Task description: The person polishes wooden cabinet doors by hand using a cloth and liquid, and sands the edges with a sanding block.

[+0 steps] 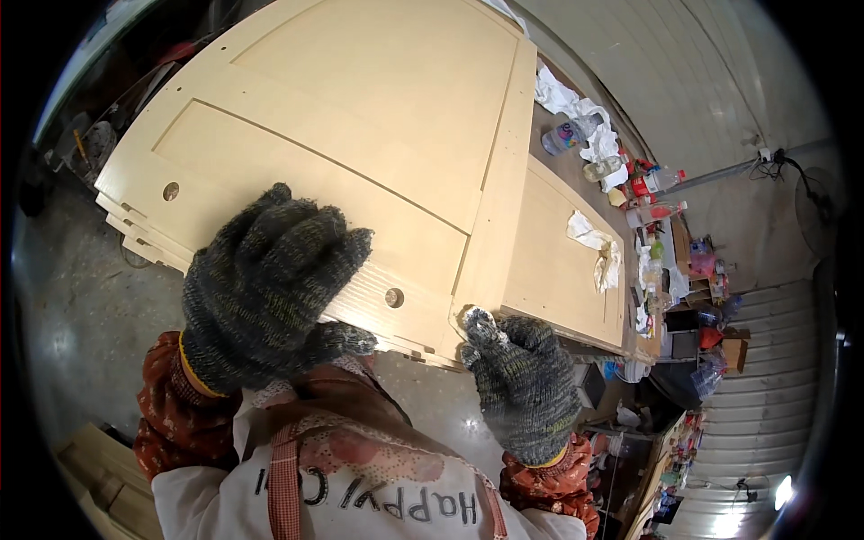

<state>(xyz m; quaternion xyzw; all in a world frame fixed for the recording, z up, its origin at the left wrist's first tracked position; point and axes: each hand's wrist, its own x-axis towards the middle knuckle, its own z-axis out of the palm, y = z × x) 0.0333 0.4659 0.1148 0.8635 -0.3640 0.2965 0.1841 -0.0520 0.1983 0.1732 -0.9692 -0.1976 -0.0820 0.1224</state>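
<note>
A cream wooden panel [360, 126] with recessed fields and round holes lies on top of a stack of similar panels in front of me. My left hand [270, 279], in a dark knitted glove, rests over its near edge. The fingers lie stretched on the surface, and the thumb sits apart from them by the edge. At the panel's near right corner is my right hand [526, 382], gloved alike, with fingers bent and pressed together. White stuff covers the glove's fingertips there. Whether something small is pinched between them cannot be made out.
Another cream panel [549, 229] lies to the right, with crumpled white paper [594, 247] on it. Beyond stand several plastic bottles [657, 181] and more paper. Further panels [108, 477] are at the lower left, above a grey floor [81, 297].
</note>
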